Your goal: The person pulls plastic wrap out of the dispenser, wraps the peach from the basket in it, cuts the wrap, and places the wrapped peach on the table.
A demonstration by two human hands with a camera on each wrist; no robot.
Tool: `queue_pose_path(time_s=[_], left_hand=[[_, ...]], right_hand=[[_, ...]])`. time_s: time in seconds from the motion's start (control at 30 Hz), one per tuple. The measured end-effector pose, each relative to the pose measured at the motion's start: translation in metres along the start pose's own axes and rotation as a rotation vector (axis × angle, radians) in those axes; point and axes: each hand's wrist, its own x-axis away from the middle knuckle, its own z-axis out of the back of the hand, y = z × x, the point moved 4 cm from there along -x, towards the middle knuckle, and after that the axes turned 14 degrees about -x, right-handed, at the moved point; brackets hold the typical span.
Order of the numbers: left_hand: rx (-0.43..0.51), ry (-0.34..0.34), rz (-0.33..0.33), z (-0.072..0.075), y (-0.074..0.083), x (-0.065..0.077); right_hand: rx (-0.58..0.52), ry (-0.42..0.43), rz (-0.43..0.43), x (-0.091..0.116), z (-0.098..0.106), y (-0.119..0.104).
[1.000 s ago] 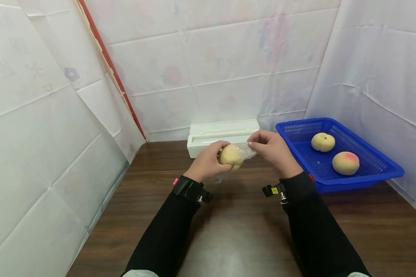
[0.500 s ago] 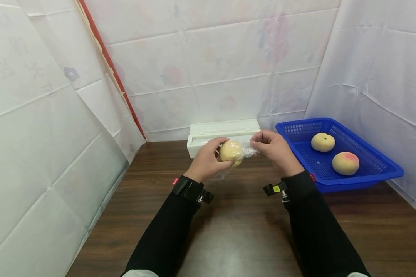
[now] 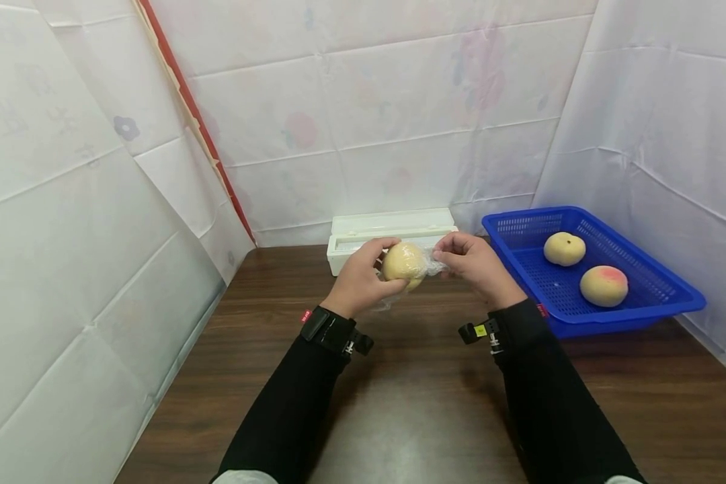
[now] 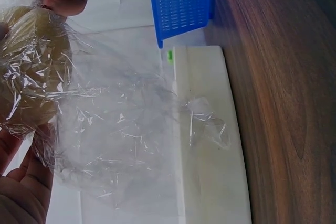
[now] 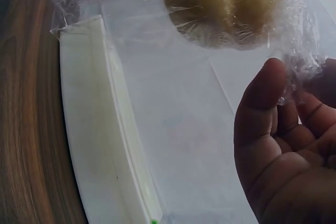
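Note:
My left hand [image 3: 359,281] grips a pale yellow peach [image 3: 404,261] above the table, in the middle of the head view. Clear cling film [image 4: 121,135] covers the fruit, and a loose sheet of it hangs from the peach in the left wrist view. To the right of the fruit, my right hand [image 3: 479,267] pinches a gathered, twisted end of the film [image 3: 433,263] between thumb and fingers. In the right wrist view, that thumb [image 5: 262,90] presses against the bunched film. Some left fingers are hidden behind the peach.
Behind my hands a white cling film box [image 3: 393,220] stands with its lid raised. On the right sits a blue plastic basket [image 3: 659,319] holding a yellow peach [image 3: 564,249] and a pink-blushed peach [image 3: 603,286]. White sheeting [image 3: 351,121] encloses the dark wooden table [image 3: 266,309].
The left hand has turned the peach slightly, so more shiny film shows on its face. The right hand went a little right, then back left, still pinching the film end.

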Motion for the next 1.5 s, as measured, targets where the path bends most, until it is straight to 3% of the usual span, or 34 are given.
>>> queue_pose_path(time_s=[0.27,0.53,0.8,0.93,1.07,1.17,1.3,1.37,1.5], left_hand=[[0.003,0.008,-0.009,0.001,0.002,0.001],[-0.001,-0.007,0.019,0.002,0.001,0.002],[-0.018,0.009,0.053,0.002,0.0,0.003],[-0.022,0.012,0.048,0.0,0.0,0.003],[0.053,0.002,0.038,0.001,0.001,0.002],[0.094,0.015,0.042,0.006,0.002,0.001],[0.05,0.032,0.054,0.01,0.0,-0.001],[0.028,0.034,0.054,0.01,-0.002,-0.002],[-0.023,0.031,0.042,0.007,-0.003,-0.002]], right_hand=[[0.034,-0.056,-0.045,-0.003,-0.006,0.008],[0.16,-0.065,-0.043,-0.001,-0.021,0.005],[0.465,-0.004,0.029,0.003,-0.034,-0.002],[0.443,-0.038,-0.044,0.0,-0.031,0.004],[0.502,-0.057,-0.1,-0.002,-0.018,0.01],[0.563,0.021,-0.061,0.0,-0.008,0.002],[0.463,0.145,0.05,0.009,-0.003,-0.019],[0.408,0.124,0.126,0.012,-0.009,-0.027],[0.376,-0.019,0.293,0.016,-0.032,-0.035]])
